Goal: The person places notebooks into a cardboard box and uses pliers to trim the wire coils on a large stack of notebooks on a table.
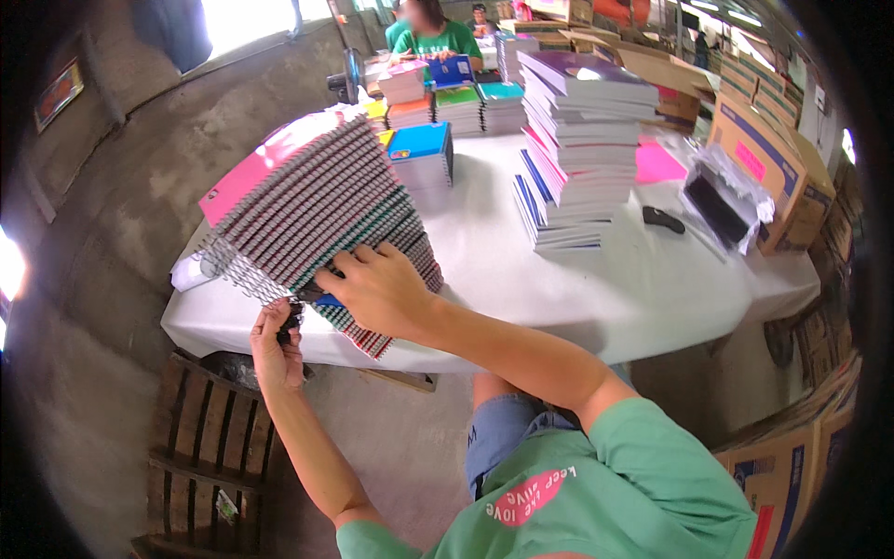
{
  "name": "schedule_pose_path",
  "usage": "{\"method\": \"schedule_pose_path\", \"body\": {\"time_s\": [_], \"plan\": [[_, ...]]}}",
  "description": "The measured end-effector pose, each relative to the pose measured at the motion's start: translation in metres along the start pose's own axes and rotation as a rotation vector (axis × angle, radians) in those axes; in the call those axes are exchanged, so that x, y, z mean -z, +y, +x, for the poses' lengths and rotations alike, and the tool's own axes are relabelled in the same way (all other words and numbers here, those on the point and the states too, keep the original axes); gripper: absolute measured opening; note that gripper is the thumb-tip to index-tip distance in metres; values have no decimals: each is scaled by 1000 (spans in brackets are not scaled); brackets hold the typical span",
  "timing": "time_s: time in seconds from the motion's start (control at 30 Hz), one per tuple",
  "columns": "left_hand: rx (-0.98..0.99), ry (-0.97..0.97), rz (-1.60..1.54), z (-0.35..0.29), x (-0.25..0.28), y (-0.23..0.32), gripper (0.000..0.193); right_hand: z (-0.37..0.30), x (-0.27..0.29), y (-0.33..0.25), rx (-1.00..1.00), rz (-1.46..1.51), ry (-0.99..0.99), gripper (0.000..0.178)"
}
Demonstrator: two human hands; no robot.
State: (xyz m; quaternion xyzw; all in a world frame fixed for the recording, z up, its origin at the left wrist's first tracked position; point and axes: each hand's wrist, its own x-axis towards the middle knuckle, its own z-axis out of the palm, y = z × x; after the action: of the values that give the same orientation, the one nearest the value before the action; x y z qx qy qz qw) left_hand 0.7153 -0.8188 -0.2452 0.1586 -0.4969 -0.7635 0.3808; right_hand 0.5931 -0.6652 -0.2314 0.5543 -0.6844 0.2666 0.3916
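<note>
A tall, leaning stack of wire-bound notebooks [326, 205] stands at the left of the table, its spines facing me and a pink cover [270, 158] on top. Loose wire ends stick out at its left side. My right hand [382, 289] lies against the spines low on the stack, its fingers bent around a notebook spine there. Below the wire ends, my left hand [277, 347] has its fingers closed on a small black piece [291, 322] whose kind I cannot make out. A bit of blue shows under my right fingers.
On the white-covered table [484, 307] stands a tall stack of unbound notebooks [587, 140]. A dark handheld object [663, 220] and an open lined box [726, 200] lie right of it. Cardboard boxes [773, 177] line the right. A wooden pallet [209, 438] is below left. A person [438, 42] works at the far end.
</note>
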Motion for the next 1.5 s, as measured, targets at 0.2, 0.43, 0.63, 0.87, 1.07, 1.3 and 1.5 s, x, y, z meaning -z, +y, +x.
{"method": "schedule_pose_path", "body": {"time_s": [0.2, 0.43, 0.63, 0.87, 1.07, 1.3, 1.5], "plan": [[-46, 70, 250, -4, 4, 18, 16, 1, 6, 1, 17, -56, 11, 14], [186, -48, -99, -83, 24, -13, 20, -115, 70, 67, -267, 215, -113, 50], [579, -486, -196, -98, -112, -112, 23, -310, 207, 155, -783, -167, -249, 43], [1055, -716, -249, -120, -340, -212, 17, -384, 293, 234, -1246, -342, 278, 41], [919, -238, -577, -65, -563, -324, 11, -420, 285, 266, -1154, -497, 127, 43], [413, 336, -421, 112, -627, -435, 37, -410, 279, 267, -1254, -493, -101, 50], [397, -237, 247, 87, -693, -428, 116, -417, 293, 277, -1254, -570, -102, 54]]}}
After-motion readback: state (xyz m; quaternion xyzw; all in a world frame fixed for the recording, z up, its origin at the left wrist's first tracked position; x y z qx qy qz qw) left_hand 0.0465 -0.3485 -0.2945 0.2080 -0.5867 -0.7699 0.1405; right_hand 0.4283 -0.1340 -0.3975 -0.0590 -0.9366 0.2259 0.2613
